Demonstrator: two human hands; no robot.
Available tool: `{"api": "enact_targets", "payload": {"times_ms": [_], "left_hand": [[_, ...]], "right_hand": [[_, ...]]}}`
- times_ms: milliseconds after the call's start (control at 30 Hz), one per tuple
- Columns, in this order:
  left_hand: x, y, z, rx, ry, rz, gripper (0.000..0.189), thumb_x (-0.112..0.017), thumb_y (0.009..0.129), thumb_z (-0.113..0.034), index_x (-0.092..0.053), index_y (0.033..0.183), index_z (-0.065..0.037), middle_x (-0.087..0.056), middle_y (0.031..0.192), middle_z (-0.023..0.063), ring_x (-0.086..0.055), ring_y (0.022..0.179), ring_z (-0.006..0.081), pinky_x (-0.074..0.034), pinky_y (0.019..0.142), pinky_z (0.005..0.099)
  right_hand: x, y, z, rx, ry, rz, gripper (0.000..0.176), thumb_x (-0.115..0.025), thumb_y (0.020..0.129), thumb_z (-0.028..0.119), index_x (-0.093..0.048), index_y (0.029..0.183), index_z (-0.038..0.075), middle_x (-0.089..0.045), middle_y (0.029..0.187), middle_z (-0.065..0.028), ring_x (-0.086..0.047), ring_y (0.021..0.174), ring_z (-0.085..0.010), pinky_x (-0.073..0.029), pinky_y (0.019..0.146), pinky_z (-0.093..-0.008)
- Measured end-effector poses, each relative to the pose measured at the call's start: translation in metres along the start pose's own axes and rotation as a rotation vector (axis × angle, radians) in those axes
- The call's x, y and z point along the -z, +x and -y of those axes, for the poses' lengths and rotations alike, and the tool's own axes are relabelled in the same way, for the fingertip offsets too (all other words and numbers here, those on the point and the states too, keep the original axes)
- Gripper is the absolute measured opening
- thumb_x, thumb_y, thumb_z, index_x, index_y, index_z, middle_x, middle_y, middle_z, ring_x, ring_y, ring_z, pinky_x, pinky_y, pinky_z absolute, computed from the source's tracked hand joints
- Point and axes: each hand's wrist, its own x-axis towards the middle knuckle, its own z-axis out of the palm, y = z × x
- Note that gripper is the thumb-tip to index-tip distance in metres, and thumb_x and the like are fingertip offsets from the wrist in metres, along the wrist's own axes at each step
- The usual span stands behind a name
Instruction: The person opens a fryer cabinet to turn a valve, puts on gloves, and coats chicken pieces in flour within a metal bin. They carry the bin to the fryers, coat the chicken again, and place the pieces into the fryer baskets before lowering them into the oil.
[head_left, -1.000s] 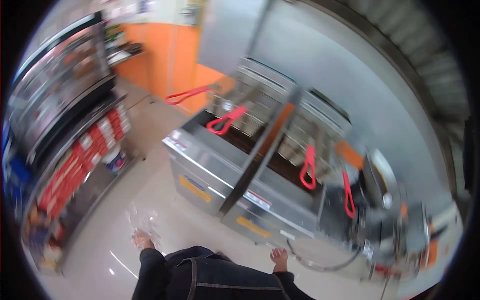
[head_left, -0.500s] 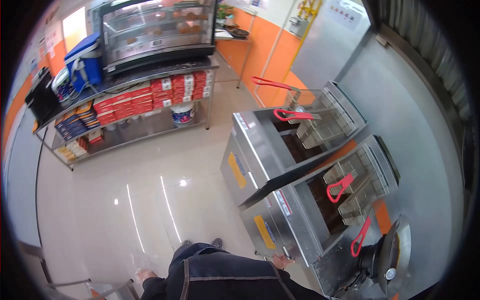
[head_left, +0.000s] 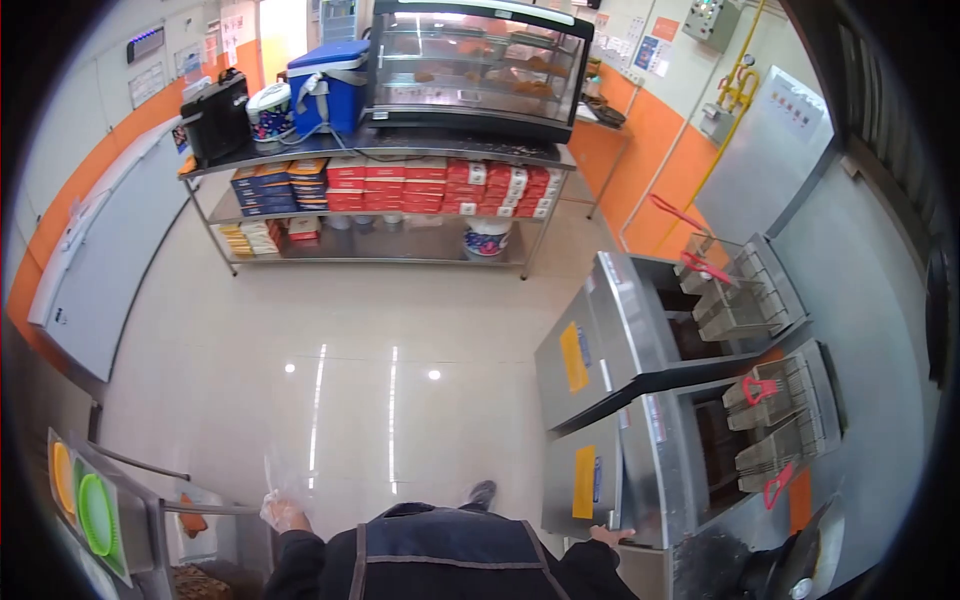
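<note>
My left hand [head_left: 285,514] is low at the left of the view, by a steel table's corner, inside or holding thin clear plastic [head_left: 280,485]; its fingers are blurred. At the lower right my right hand [head_left: 610,535] touches the lower front of the nearer steel fryer [head_left: 655,450], at the edge of its door with the yellow label [head_left: 584,482]. Wire baskets [head_left: 770,455] with red handles rest over the fryer's well.
The farther fryer [head_left: 620,310] stands beyond the nearer one. A wok [head_left: 815,560] is at the lower right. Ahead is a steel shelf unit [head_left: 380,258] with red boxes and a glass display case [head_left: 475,75]. A white chest freezer [head_left: 120,250] lines the left wall.
The view has turned left and risen, showing more of the left side. My left hand with the plastic is now beside the steel table. My right hand is still at the nearer fryer's front.
</note>
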Motion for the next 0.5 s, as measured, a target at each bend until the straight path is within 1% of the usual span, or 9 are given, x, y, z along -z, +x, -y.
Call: {"api": "enact_targets", "payload": {"times_ms": [67,133,167,233,267,300,400,433,500], "left_hand": [[-0.054,-0.006,0.046,0.303,-0.215,0.006,0.013,-0.053,0.074,-0.012,-0.062,0.067,-0.004,-0.061,0.064,0.0090,-0.060,0.058,0.0194,-0.046,0.051,0.0289],[-0.093,-0.011,0.082,0.585,-0.455,0.014,0.014,-0.055,0.073,-0.013,-0.060,0.065,-0.003,-0.060,0.064,0.0098,-0.060,0.057,0.0193,-0.045,0.049,0.0283],[-0.086,-0.021,0.081,0.579,-0.425,0.009,0.015,-0.055,0.073,-0.013,-0.059,0.064,-0.002,-0.059,0.062,0.0102,-0.060,0.057,0.0198,-0.045,0.049,0.0284],[-0.081,-0.037,0.105,0.389,-0.275,0.029,0.016,-0.055,0.074,-0.015,-0.059,0.064,-0.002,-0.059,0.062,0.0102,-0.060,0.061,0.0210,-0.045,0.052,0.0292],[-0.080,-0.058,0.121,0.202,-0.154,0.062,0.016,-0.054,0.075,-0.016,-0.059,0.066,-0.003,-0.059,0.064,0.0098,-0.060,0.065,0.0218,-0.045,0.055,0.0299],[-0.077,-0.064,0.137,0.002,-0.038,0.087,0.016,-0.054,0.076,-0.016,-0.059,0.068,-0.004,-0.059,0.065,0.0093,-0.060,0.068,0.0226,-0.045,0.058,0.0307],[-0.051,-0.089,0.134,0.042,0.124,0.204,0.016,-0.053,0.076,-0.021,-0.058,0.075,-0.006,-0.059,0.075,0.0085,-0.057,0.082,0.0254,-0.043,0.067,0.0343],[-0.046,-0.092,0.131,0.042,0.161,0.243,0.016,-0.053,0.076,-0.021,-0.058,0.075,-0.006,-0.059,0.075,0.0086,-0.057,0.082,0.0254,-0.043,0.067,0.0346],[-0.033,-0.091,0.127,-0.009,0.198,0.325,0.017,-0.053,0.076,-0.021,-0.058,0.076,-0.005,-0.059,0.076,0.0088,-0.057,0.082,0.0255,-0.043,0.067,0.0351]], "right_hand": [[-0.007,-0.052,0.002,-0.063,-0.007,0.112,0.107,-0.061,0.068,-0.002,0.023,0.132,0.014,-0.054,0.078,-0.0085,-0.056,0.069,-0.0238,-0.047,0.072,-0.0359],[-0.060,-0.073,-0.028,-0.463,1.291,0.506,0.050,-0.059,0.074,0.028,-0.025,0.108,0.012,-0.047,0.067,-0.0018,-0.045,0.056,-0.0156,-0.037,0.052,-0.0329],[-0.071,-0.081,-0.051,-0.640,1.947,0.664,0.038,-0.058,0.078,0.043,-0.050,0.096,0.010,-0.043,0.061,0.0016,-0.040,0.050,-0.0116,-0.032,0.042,-0.0314],[-0.083,-0.138,-0.012,-0.786,1.499,0.432,0.049,-0.041,0.078,0.062,-0.042,0.062,0.016,-0.036,0.055,0.0057,-0.030,0.045,-0.0088,-0.022,0.043,-0.0253],[-0.073,-0.163,0.024,-0.899,1.347,0.346,0.047,-0.038,0.078,0.062,-0.045,0.063,0.018,-0.034,0.054,0.0059,-0.029,0.044,-0.0101,-0.024,0.046,-0.0274],[-0.082,-0.171,0.015,-0.852,1.460,0.609,0.045,-0.039,0.078,0.061,-0.049,0.071,0.018,-0.034,0.054,0.0044,-0.030,0.047,-0.0109,-0.026,0.051,-0.0290],[-0.114,-0.194,0.035,-1.239,1.482,0.590,0.058,-0.044,0.077,0.062,-0.051,0.088,0.005,-0.053,0.074,-0.0039,-0.050,0.067,-0.0177,-0.036,0.070,-0.0358],[-0.109,-0.213,0.061,-1.238,1.430,0.564,0.053,-0.043,0.080,0.054,-0.049,0.084,0.001,-0.051,0.069,-0.0088,-0.048,0.058,-0.0211,-0.038,0.055,-0.0343],[-0.151,-0.227,0.058,-1.076,1.354,0.637,0.041,-0.045,0.083,0.046,-0.049,0.087,0.005,-0.054,0.074,-0.0092,-0.054,0.074,-0.0193,-0.039,0.071,-0.0369]]}}
